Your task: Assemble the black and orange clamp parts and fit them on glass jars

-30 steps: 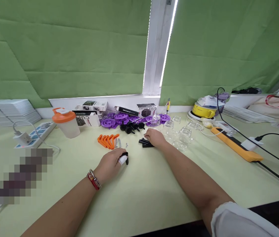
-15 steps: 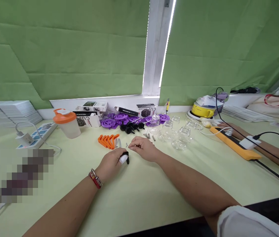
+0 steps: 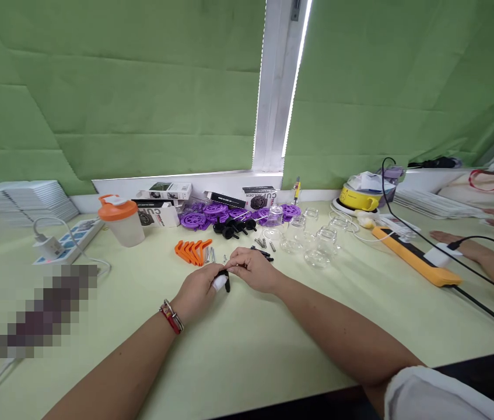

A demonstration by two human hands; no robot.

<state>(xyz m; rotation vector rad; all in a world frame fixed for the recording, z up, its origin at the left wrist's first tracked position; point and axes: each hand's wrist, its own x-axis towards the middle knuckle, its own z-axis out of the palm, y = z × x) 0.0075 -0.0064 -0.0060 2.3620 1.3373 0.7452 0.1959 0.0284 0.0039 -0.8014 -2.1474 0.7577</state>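
My left hand (image 3: 196, 291) is closed on a small black plastic part (image 3: 228, 284), whose lower end sticks out past the thumb. Something white wraps that thumb. My right hand (image 3: 254, 269) is closed too, its fingertips pinched together against the top of the black part; whatever they hold is too small to make out. Just beyond the hands lie metal screws (image 3: 210, 255), several orange angled pieces (image 3: 193, 252) and some springs (image 3: 272, 246). More slim black parts (image 3: 264, 254) lie behind my right hand.
Purple wheel-like pieces (image 3: 215, 210), black funnel-shaped parts (image 3: 231, 227) and boxes (image 3: 259, 198) line the back. Clear glass-like domes (image 3: 319, 254) stand right of centre. An orange-lidded shaker (image 3: 121, 224) is at left, a yellow power strip (image 3: 417, 256) at right. Another person's hands (image 3: 461, 245) rest far right.
My right hand has come left and down to meet the black part in my left hand. Slim black parts behind it now show. The other person's hands at far right have shifted.
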